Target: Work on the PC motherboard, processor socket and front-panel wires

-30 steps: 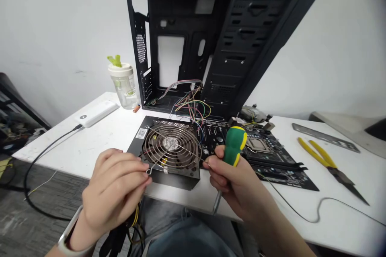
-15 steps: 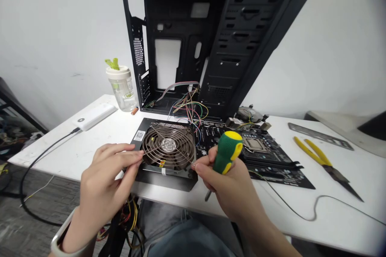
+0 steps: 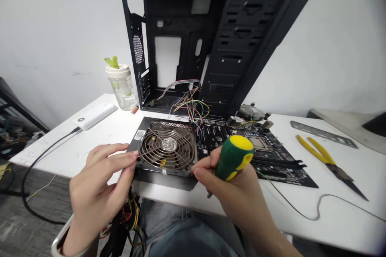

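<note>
My left hand (image 3: 99, 184) pinches one end of a thin metal wire (image 3: 165, 161), which runs across the fan guard of a black power supply unit (image 3: 167, 144). My right hand (image 3: 238, 196) grips a green and yellow screwdriver (image 3: 233, 157) and also pinches the wire's far end between finger and thumb. The screwdriver's shaft points down and is mostly hidden behind my fingers. The power supply lies flat on the white table (image 3: 57, 144), with a bundle of its cables hanging below the table's front edge (image 3: 129, 213).
A motherboard (image 3: 271, 160) lies to the right, next to an upright black computer case (image 3: 220, 28) with coloured wires. Yellow-handled pliers (image 3: 325, 160), a metal I/O shield (image 3: 322, 134), a plastic bottle (image 3: 122, 86) and a white power bank (image 3: 95, 115) also stand on the table.
The screwdriver handle has tilted toward the right and my left hand has moved up nearer the fan guard. The wire's looped end no longer shows. The view has shifted slightly.
</note>
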{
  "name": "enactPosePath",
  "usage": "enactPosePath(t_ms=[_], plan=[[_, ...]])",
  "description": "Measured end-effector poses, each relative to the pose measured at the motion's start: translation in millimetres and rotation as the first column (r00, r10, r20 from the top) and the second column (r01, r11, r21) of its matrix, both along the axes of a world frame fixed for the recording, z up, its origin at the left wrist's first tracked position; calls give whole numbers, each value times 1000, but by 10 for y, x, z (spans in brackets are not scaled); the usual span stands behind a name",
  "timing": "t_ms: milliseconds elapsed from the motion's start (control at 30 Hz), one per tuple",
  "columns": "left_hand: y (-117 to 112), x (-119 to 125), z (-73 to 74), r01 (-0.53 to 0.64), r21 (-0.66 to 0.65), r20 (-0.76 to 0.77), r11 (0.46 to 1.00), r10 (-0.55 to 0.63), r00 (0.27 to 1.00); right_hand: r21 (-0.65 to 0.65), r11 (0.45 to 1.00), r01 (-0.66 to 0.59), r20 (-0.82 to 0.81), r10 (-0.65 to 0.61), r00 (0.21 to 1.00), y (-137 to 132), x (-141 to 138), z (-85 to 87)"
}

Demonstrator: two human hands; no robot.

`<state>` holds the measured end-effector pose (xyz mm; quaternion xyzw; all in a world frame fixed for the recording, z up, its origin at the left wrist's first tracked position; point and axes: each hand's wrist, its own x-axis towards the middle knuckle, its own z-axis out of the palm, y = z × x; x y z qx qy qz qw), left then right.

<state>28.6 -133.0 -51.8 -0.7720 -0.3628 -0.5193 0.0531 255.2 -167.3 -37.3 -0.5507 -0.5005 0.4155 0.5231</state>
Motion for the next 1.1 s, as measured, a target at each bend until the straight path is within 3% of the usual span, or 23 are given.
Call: enactPosePath(t_ms=[200,433,667,867,1100], plan=[[-14,11,-1,-2,5,10,1000,2,1000,25,999,48,-10,-48,999,-32,-7,32],[81,57,-13,-21,-42,-26,999,20,999,-42,983,178,-34,-179,983,7,-47,96],[116,30,-43,-40,-93,-99,995,31,995,-40,995,96,-19,-96,995,137,28,-74],[93,11,-35,-68,-75,-127,995,58,990,-22,998,67,-35,-68,997,131,2,-83],[114,4,-15,-29,-103,-166,994,12,986,50,996,70,81,-74,994,110,28,-96]])
